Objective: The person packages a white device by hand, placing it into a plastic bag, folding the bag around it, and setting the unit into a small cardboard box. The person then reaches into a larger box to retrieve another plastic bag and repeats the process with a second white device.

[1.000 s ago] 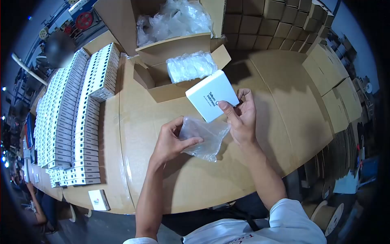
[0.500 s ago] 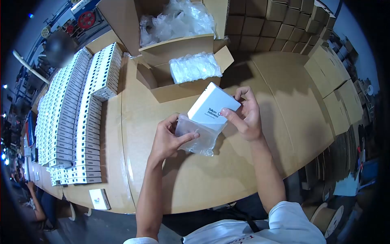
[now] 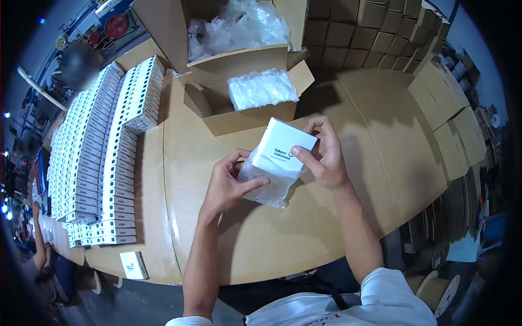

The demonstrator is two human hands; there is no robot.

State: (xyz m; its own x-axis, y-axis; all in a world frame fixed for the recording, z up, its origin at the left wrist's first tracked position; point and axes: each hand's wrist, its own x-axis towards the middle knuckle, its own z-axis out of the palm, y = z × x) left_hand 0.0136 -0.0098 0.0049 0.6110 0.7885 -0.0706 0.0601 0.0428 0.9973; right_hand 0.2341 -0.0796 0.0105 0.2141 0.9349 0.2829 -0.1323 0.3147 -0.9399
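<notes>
A small white box (image 3: pixel 284 144) marked "Telkom Indonesia" is tilted over the table, its lower end inside a clear plastic bag (image 3: pixel 270 188). My left hand (image 3: pixel 231 179) grips the bag from the left, thumb across its front. On the right, my right hand (image 3: pixel 324 155) pinches the box's right corner, thumb on the printed face and fingers behind. Just beyond, an open brown carton (image 3: pixel 250 123) holds a stack of plastic-wrapped boxes (image 3: pixel 263 90).
Long rows of white boxes (image 3: pixel 117 179) fill the left side. One white box (image 3: pixel 133 265) lies at the near edge. Behind stands a large carton of plastic bags (image 3: pixel 239 30). Brown cartons (image 3: pixel 443 92) stand at the right. A person (image 3: pixel 51 266) is at far left.
The white box has moved down and slightly left, deeper into the bag, together with my right hand. My left hand stays on the bag. The person at far left has shifted their arm.
</notes>
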